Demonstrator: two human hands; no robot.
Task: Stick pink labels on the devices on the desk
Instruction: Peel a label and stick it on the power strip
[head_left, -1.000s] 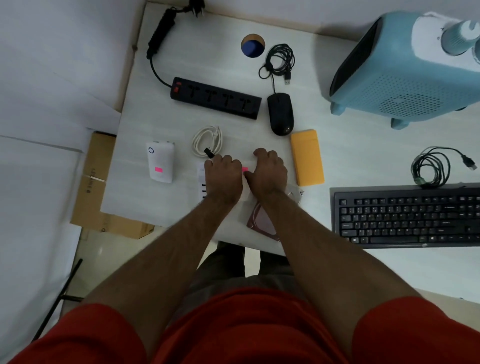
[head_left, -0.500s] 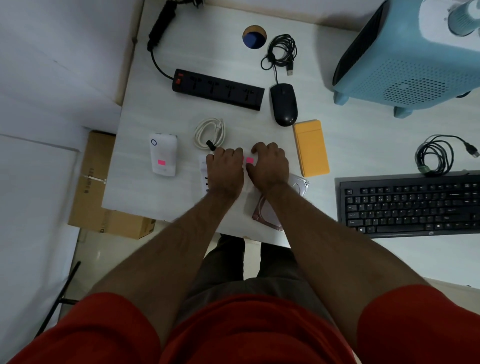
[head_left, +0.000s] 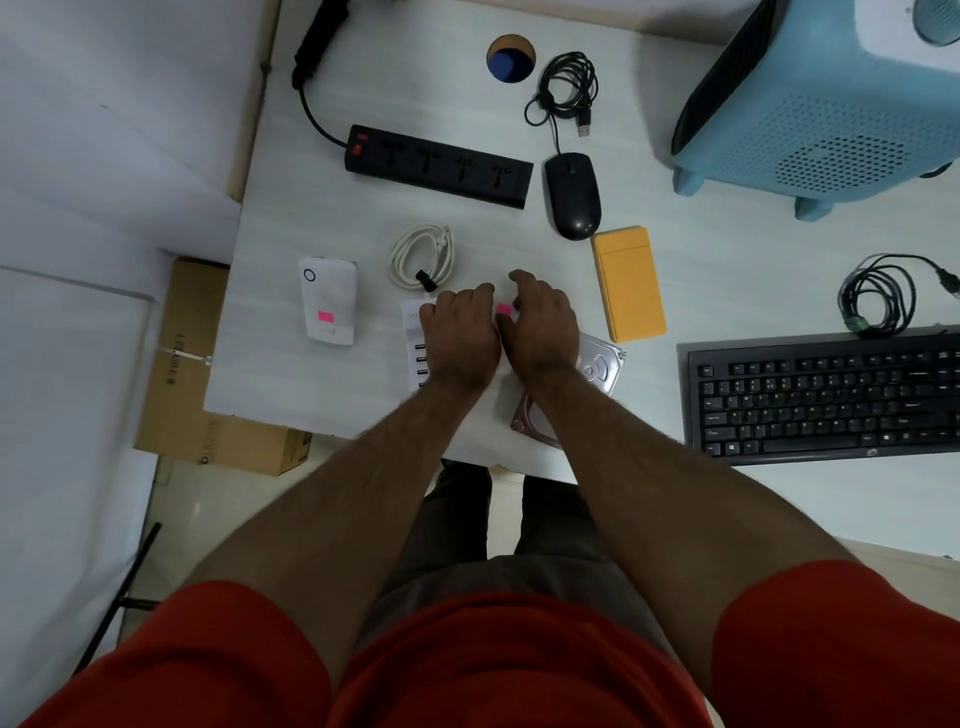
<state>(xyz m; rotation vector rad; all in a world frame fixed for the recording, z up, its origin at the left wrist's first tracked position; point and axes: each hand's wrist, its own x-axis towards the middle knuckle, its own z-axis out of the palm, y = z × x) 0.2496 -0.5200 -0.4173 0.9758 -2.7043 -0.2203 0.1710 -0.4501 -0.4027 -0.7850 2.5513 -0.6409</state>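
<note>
Pink label (head_left: 504, 309) sits between your left hand (head_left: 460, 338) and right hand (head_left: 540, 327), over the white USB hub (head_left: 415, 338); whether either hand pinches it, I cannot tell.

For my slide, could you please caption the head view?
Both hands press a pink label onto a white hub; the adapter is already labelled.

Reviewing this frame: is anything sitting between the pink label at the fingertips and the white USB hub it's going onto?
Nothing visible does. The pink label shows in the gap between the left hand and right hand, directly over the white USB hub. Only the hands cover the hub; whether the label already touches it cannot be told.
</note>
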